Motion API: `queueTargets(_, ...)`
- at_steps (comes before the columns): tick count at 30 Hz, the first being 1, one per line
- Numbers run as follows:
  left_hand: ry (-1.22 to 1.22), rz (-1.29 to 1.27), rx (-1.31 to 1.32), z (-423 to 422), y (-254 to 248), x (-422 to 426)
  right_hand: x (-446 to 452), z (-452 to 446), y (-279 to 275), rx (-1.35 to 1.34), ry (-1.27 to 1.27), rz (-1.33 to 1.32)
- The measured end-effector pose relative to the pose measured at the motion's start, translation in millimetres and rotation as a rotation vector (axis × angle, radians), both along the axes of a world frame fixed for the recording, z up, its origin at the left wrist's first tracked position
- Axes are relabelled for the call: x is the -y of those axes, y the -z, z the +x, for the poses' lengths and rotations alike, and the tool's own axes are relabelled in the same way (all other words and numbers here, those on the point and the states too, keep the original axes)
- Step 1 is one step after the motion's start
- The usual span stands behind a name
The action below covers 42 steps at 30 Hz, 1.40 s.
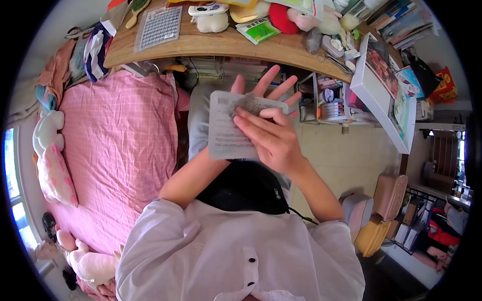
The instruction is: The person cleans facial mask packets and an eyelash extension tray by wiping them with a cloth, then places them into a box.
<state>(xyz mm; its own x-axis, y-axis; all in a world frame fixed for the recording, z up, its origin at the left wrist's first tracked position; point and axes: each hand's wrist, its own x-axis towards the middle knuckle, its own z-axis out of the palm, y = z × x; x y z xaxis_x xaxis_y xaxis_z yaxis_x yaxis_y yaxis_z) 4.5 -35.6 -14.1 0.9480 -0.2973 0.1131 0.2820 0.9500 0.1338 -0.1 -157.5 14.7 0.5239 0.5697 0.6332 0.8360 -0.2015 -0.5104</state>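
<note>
A flat, pale grey packet [228, 143] with a barcode and rows of small print is held over my lap. On its upper part sits a grey, fuzzy patch [251, 104]; whether it is loose or part of the packet I cannot tell. My left hand [268, 89] is beneath, palm up, its fingers spread beyond the packet's top edge; its palm is mostly hidden. From above, my right hand [275, 143] grips the packet, two fingers extended over the fuzzy patch and the others bent. The right thumb is out of sight.
Ahead is a wooden desk [216, 50] with a bubble-wrapped sheet [158, 27], a green packet [258, 31] and plush toys. A bed with a pink checked sheet [115, 150] stands left. Right are a white box lid [381, 100], a storage cart [329, 100] and a yellow suitcase [372, 236].
</note>
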Motion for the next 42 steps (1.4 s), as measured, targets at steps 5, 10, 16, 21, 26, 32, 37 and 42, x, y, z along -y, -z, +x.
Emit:
queueTargets(5,-0.026,0.003,-0.045,-6,4,1,1,-7,0,0.041,-0.064,-0.068)
queueTargets(10,-0.127,0.239,-0.321,-20,21,-11,24,17,-7,-0.072,0.090,0.014)
queueTargets(16,-0.249,0.232,-0.362,3,-7,-20,47,5,-42,-0.017,-0.067,-0.162)
queueTargets(21,-0.230,0.259,-0.434,30,-34,-10,57,5,-41,0.265,0.049,-0.262)
queueTargets(26,-0.264,0.588,-0.356,37,-83,39,96,25,-56,0.114,0.379,0.127)
queueTargets(32,-0.027,0.986,0.239,55,-86,64,159,47,-80,-0.475,0.478,0.376)
queueTargets(37,-0.001,0.940,0.296,75,-88,89,194,50,-83,-0.649,0.521,0.271)
queueTargets(42,0.046,1.062,0.292,91,-87,111,228,53,-73,-0.522,0.649,0.391)
